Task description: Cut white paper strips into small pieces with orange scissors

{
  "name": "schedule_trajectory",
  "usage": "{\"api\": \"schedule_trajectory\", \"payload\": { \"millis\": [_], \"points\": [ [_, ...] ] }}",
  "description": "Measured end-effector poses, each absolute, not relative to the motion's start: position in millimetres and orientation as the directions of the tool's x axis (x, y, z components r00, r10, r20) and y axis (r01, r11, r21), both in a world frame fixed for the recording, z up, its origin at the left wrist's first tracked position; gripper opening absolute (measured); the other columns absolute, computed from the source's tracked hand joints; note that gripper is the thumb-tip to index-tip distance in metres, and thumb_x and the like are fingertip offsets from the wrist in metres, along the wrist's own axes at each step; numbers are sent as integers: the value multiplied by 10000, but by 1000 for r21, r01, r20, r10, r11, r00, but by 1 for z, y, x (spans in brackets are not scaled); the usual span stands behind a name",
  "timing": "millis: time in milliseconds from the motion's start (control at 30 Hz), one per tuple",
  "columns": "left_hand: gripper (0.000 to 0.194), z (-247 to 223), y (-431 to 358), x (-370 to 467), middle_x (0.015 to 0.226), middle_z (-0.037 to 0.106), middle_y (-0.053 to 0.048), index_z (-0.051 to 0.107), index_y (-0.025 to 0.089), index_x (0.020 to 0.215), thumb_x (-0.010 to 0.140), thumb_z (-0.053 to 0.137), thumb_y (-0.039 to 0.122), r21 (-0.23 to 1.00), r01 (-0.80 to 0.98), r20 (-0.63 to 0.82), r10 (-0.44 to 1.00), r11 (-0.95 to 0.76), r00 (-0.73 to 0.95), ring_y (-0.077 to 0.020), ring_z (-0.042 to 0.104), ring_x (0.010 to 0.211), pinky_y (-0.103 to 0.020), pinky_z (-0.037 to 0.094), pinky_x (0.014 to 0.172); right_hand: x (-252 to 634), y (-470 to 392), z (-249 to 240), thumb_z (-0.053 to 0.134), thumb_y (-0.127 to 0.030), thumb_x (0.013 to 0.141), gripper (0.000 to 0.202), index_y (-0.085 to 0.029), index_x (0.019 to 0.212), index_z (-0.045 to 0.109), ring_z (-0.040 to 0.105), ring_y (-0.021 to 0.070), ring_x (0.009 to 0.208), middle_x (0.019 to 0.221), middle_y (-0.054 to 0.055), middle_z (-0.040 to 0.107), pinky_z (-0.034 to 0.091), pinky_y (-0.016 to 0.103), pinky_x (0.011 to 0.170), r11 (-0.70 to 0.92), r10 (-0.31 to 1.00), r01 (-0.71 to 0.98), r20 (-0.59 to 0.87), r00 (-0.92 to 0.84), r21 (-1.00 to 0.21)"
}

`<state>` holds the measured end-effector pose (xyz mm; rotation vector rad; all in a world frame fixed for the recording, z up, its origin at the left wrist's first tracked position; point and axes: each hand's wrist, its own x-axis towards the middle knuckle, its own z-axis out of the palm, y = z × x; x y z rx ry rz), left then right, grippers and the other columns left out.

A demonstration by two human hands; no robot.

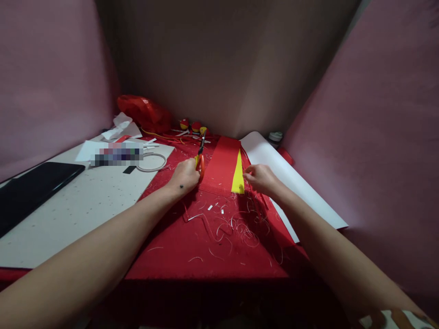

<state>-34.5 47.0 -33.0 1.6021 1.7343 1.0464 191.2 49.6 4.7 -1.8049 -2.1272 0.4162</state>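
Note:
My left hand (185,175) is closed on orange-handled scissors (201,160), whose blades point away from me. Beside them on the red cloth lies a red ribbed sheet (221,167). A narrow yellow piece (239,176) rests along the right edge of that sheet. Just right of the yellow piece is my right hand (259,177), its fingers pinched together near thin red strips; what they hold, if anything, is too small to make out.
Loose threads (248,233) litter the red cloth (212,262) in front. At left are a pale board (113,196), a black device (37,187) and a cable loop (151,169). A white sheet (298,183) lies at right; a red bag (144,112) sits behind, between pink side walls.

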Motion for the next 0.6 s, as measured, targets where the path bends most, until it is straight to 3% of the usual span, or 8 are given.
{"api": "schedule_trajectory", "payload": {
  "millis": [67,167,267,367,500,600],
  "points": [
    [158,-31,47,-35,436,516,-9,492,199,529,626,606,148,750,660,170,973,-26,-154,-178,578,569,-227,333,509,180,43,-2,553,-226,723,160,-106,806,619,581,190,461,600,100,617,437,314,453,26,968,677,-150,-199,-735],
    [149,-32,49,-35,419,520,-8,501,192,531,620,609,141,761,649,105,984,15,-146,-167,571,506,-222,333,486,169,37,-9,546,-164,707,49,-123,681,546,550,170,399,488,51,551,446,299,391,-180,945,408,-272,-181,-895],
    [100,-37,52,-36,448,551,-15,522,177,576,639,593,145,813,579,22,990,63,-138,-156,566,457,-217,343,457,168,35,-10,506,-127,729,43,-132,686,502,567,154,436,506,55,556,457,256,392,-352,918,174,-376,-127,-920],
    [84,-41,54,-36,465,572,-28,524,163,595,656,572,132,837,541,-13,991,84,-134,-159,566,434,-220,355,438,168,35,-9,461,-112,763,57,-125,712,483,553,109,444,564,68,572,421,188,373,-510,855,10,-508,-100,-860],
    [112,-40,51,-32,399,542,-20,522,160,563,643,587,116,851,517,-18,988,95,-152,-172,559,412,-231,362,431,160,35,-13,452,-101,776,110,-135,672,457,469,59,356,487,-2,508,356,160,338,-479,874,-54,-470,-124,-876],
    [126,-37,47,-29,385,531,-3,531,162,542,617,618,109,878,471,-3,985,84,-170,-160,558,410,-224,372,439,153,38,-13,483,-92,759,142,-155,639,442,452,81,320,376,-40,432,308,169,305,-412,899,-18,-403,-172,-911]
  ]
}}
